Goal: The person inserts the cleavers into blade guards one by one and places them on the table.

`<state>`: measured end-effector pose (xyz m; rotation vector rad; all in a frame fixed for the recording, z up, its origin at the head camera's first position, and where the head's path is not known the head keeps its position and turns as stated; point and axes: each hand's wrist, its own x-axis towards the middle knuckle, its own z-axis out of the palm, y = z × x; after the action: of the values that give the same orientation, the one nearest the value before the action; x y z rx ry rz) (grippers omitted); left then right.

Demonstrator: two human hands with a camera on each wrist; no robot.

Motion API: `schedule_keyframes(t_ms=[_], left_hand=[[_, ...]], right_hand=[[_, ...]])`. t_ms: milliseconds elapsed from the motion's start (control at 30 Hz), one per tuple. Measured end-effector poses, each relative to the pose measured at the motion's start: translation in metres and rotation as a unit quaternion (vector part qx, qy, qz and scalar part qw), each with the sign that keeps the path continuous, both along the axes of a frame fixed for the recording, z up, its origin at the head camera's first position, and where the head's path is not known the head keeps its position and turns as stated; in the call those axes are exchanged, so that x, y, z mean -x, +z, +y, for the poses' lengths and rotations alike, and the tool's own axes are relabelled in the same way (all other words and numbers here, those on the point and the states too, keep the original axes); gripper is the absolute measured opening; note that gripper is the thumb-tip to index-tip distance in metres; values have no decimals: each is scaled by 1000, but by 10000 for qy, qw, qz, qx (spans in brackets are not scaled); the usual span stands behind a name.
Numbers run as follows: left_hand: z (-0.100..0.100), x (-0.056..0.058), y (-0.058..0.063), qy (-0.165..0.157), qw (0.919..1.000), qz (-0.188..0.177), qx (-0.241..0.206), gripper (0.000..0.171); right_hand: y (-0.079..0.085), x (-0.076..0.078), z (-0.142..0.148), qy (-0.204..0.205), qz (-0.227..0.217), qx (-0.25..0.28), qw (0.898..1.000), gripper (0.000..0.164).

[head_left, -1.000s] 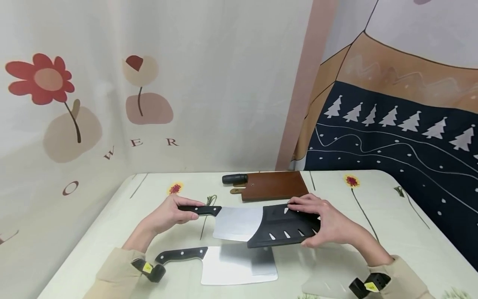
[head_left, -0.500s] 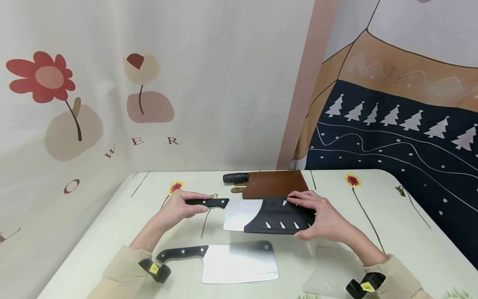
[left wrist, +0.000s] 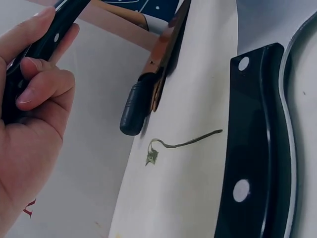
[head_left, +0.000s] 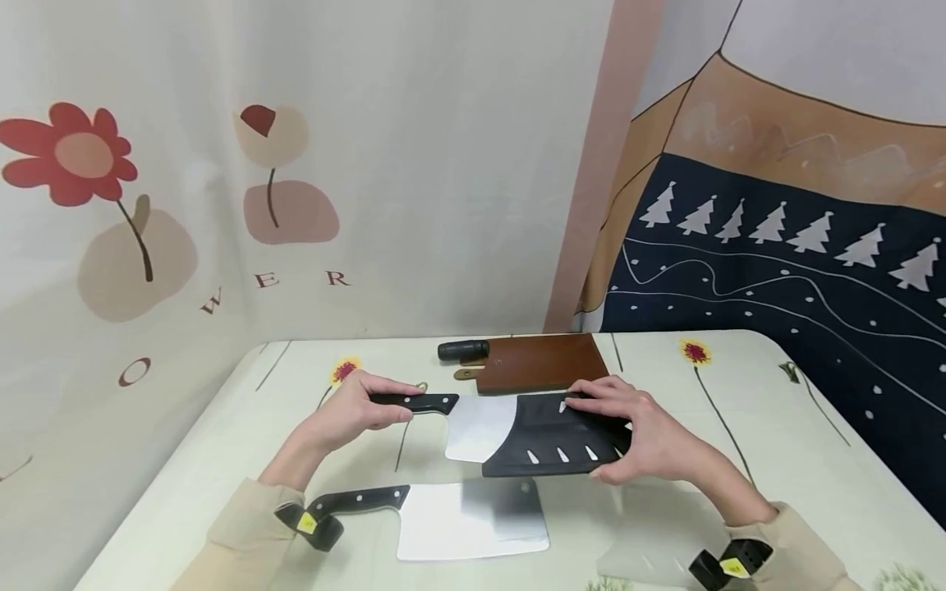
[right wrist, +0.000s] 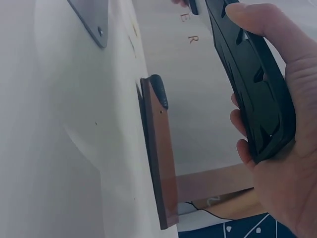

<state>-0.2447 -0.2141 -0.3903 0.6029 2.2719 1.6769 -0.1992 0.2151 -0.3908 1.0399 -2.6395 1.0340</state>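
My left hand grips the black riveted handle of a cleaver, whose bare metal blade shows next to it. The rest of that blade is inside a black slotted knife sheath. At the sheath's far right end, my right hand holds it between thumb and fingers, as the right wrist view also shows with the sheath against the palm. Cleaver and sheath are held above the table. Below them a second cleaver lies flat, its black handle pointing left.
At the table's back lies a brown sheath with a black-handled knife beside or in it. A pale translucent flat piece with small slits lies front right. Printed curtains hang behind the table.
The left hand has moved right and slightly up with the cleaver. Less bare blade shows between handle and sheath. The right hand has stayed at the sheath's end, nearly in place.
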Motion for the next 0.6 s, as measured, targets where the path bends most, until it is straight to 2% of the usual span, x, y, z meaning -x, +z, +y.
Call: schedule_keyframes(t_ms=[200,433,600], left_hand=[[4,1,3,92,9999,-34,55,38],[17,0,2,338,9993,90,113,38],[28,-3,1,618,9980,110,97,35]], right_hand=[[1,1,0,-85,-85,-37,9999,77],[-1,2,-11,-589,-164,-140,9980,79],[1,0,-16,-789,-222,-174,9965,79]])
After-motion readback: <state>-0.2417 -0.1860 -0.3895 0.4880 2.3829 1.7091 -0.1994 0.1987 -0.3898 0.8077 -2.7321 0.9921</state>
